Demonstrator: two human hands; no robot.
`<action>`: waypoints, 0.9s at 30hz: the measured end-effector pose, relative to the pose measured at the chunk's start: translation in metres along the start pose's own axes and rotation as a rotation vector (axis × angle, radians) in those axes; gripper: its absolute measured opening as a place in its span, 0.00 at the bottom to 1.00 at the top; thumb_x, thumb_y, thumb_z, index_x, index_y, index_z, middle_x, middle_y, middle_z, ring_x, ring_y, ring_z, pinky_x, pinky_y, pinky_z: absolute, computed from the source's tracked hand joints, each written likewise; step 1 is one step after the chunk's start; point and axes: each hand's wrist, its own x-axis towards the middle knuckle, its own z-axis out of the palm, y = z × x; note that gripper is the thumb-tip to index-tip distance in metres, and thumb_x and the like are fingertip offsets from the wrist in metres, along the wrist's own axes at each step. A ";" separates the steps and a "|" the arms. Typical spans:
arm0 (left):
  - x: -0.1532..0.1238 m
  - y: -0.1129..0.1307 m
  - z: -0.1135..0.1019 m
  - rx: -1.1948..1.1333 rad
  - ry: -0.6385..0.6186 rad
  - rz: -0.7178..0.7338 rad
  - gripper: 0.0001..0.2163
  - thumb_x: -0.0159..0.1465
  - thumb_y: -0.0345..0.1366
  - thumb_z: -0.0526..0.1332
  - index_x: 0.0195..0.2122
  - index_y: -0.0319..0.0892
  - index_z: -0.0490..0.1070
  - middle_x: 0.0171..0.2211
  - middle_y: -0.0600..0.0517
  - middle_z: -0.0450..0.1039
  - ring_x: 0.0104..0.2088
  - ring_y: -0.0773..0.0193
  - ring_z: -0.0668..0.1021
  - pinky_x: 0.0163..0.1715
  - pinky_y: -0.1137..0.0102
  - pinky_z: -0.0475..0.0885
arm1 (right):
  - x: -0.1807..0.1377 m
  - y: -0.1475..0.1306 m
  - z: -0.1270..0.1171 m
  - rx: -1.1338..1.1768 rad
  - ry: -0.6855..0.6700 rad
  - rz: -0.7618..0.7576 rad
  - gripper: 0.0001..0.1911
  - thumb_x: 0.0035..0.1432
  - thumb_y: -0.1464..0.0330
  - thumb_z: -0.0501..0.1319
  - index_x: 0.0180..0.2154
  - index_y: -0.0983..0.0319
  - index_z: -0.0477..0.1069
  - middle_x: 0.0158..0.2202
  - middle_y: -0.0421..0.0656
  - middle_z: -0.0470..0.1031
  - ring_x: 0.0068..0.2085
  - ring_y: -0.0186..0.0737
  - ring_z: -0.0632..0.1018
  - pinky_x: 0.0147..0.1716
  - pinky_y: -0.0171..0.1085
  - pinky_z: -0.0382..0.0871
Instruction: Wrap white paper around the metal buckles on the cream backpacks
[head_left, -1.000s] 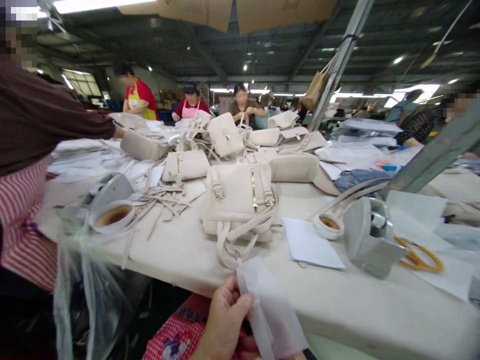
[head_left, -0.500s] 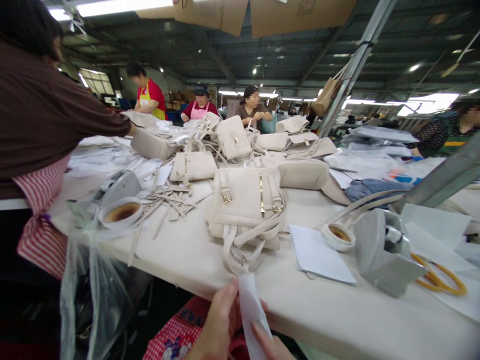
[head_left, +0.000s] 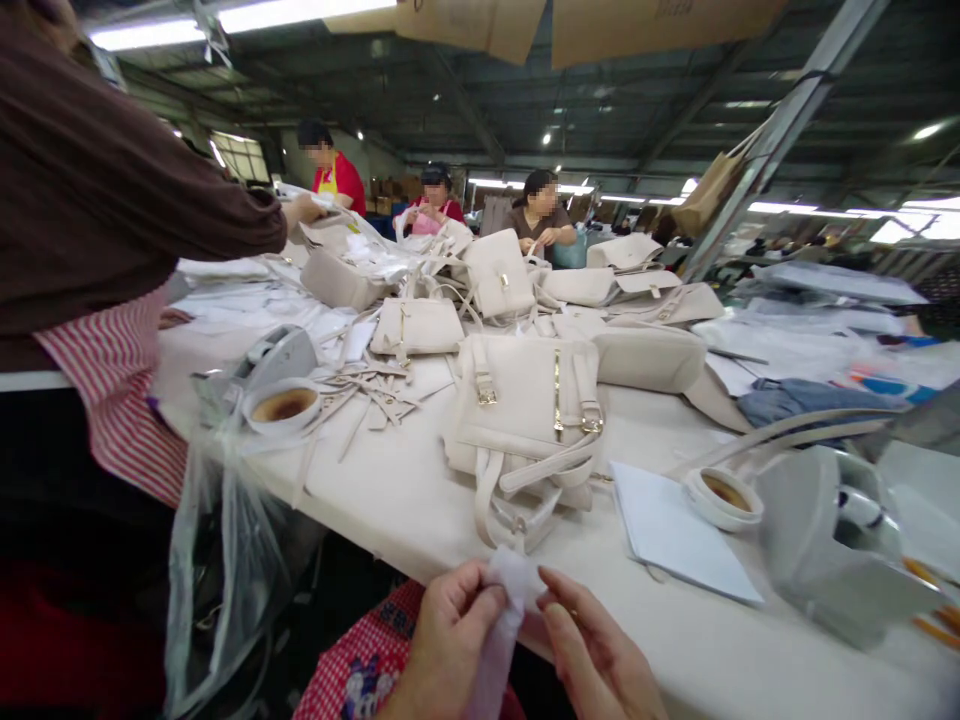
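Observation:
In the head view, a strip of thin white paper [head_left: 499, 640] hangs at the table's front edge, just below the bag's strap ring. My left hand [head_left: 454, 630] pinches it between thumb and fingers. At the strip's right edge, my right hand [head_left: 596, 650] has its thumb and fingertips closed on the paper. What lies inside the paper is hidden. Beyond it a cream handbag [head_left: 517, 395] rests on the table, with gold buckles and a gold zip. Its looped strap [head_left: 489, 500] reaches toward my hands.
White sheets [head_left: 682, 530], an open tub of brown paste [head_left: 724, 495] and a grey tape dispenser [head_left: 806, 540] stand right. Left are another dispenser [head_left: 277, 355], a second tub [head_left: 281, 405] and loose strap pieces [head_left: 379, 390]. More bags [head_left: 499, 275] are heaped behind. A co-worker's sleeve [head_left: 217, 190] reaches across from the left.
The paper strip, earlier smooth and long, is now bunched near its top. My left hand has moved up to pinch it there, and my right hand has risen to its right edge.

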 end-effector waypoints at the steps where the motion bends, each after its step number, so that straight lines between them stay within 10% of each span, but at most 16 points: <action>1: 0.000 0.000 -0.001 -0.006 0.008 -0.004 0.14 0.52 0.46 0.67 0.26 0.38 0.73 0.25 0.54 0.71 0.27 0.67 0.68 0.30 0.73 0.63 | 0.007 -0.007 0.006 0.027 -0.030 0.031 0.20 0.49 0.54 0.68 0.41 0.59 0.77 0.34 0.44 0.77 0.34 0.41 0.76 0.36 0.37 0.73; 6: 0.001 0.000 -0.007 -0.007 0.075 -0.005 0.18 0.54 0.52 0.65 0.28 0.40 0.67 0.22 0.56 0.66 0.24 0.68 0.65 0.26 0.73 0.60 | 0.027 -0.017 0.031 0.154 -0.136 0.164 0.20 0.46 0.52 0.69 0.27 0.63 0.73 0.19 0.35 0.66 0.21 0.29 0.65 0.20 0.28 0.62; 14: -0.006 0.007 -0.012 0.479 0.125 0.449 0.11 0.65 0.37 0.53 0.28 0.43 0.70 0.31 0.48 0.70 0.33 0.61 0.72 0.36 0.70 0.65 | 0.026 -0.004 0.030 0.089 -0.166 0.120 0.24 0.49 0.48 0.65 0.28 0.64 0.71 0.17 0.32 0.58 0.18 0.25 0.57 0.16 0.28 0.47; 27: 0.003 -0.007 -0.015 0.390 0.103 0.224 0.05 0.58 0.31 0.60 0.34 0.41 0.76 0.29 0.51 0.76 0.32 0.61 0.75 0.34 0.72 0.67 | 0.028 0.005 0.032 0.066 -0.097 0.088 0.23 0.47 0.48 0.66 0.30 0.62 0.71 0.16 0.32 0.62 0.17 0.27 0.59 0.14 0.27 0.52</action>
